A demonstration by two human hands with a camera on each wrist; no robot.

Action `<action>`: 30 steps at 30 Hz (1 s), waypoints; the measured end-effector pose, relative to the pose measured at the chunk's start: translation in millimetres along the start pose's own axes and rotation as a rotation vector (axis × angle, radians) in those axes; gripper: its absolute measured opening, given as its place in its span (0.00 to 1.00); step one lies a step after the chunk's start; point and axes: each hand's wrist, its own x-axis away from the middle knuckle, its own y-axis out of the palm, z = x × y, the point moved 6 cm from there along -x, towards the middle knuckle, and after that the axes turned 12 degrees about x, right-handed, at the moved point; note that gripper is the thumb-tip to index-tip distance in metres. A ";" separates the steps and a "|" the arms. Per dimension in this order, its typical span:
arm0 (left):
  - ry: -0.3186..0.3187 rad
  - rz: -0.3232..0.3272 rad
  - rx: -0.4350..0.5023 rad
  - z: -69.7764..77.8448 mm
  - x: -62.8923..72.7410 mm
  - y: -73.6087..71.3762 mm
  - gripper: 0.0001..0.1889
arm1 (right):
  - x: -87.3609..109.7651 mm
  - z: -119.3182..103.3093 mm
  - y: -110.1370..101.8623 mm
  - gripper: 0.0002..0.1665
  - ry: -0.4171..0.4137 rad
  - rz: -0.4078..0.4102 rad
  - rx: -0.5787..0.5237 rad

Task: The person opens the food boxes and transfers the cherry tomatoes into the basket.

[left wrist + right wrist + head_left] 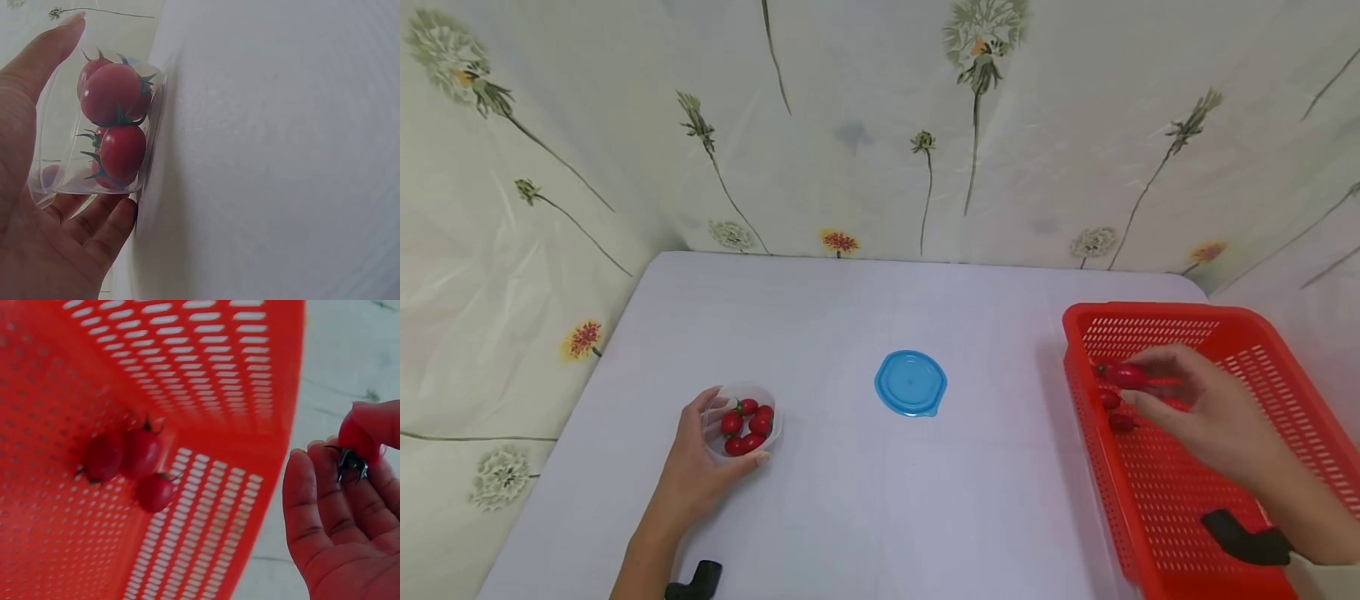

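Note:
My left hand grips a small clear plastic container on the table, thumb on one side and fingers round the other. Several red cherry tomatoes with green stems sit inside it. On the right, my right hand pinches one cherry tomato between thumb and fingers, over the red plastic basket. Its green stem end shows in the right wrist view. Three more cherry tomatoes lie together in a corner of the basket, below that hand.
A round blue lid with a small tab lies flat mid-table, between the container and the basket. The white table backs onto a flower-print sheet. High perforated walls surround the basket's inside.

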 end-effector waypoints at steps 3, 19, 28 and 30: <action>0.000 0.001 0.000 -0.2 0.3 -0.2 0.62 | -1.9 12.7 3.2 0.33 0.036 -0.008 0.039; 0.022 -0.001 -0.027 -1.2 -0.3 -1.2 0.61 | -17.4 58.5 22.7 0.37 0.057 -0.148 0.181; 0.019 -0.003 -0.023 -0.9 -1.0 -0.8 0.61 | -24.7 71.8 35.4 0.36 0.049 -0.212 0.227; 0.017 -0.004 -0.022 -0.8 -1.4 -0.8 0.61 | -24.9 74.8 38.1 0.35 0.052 -0.213 0.229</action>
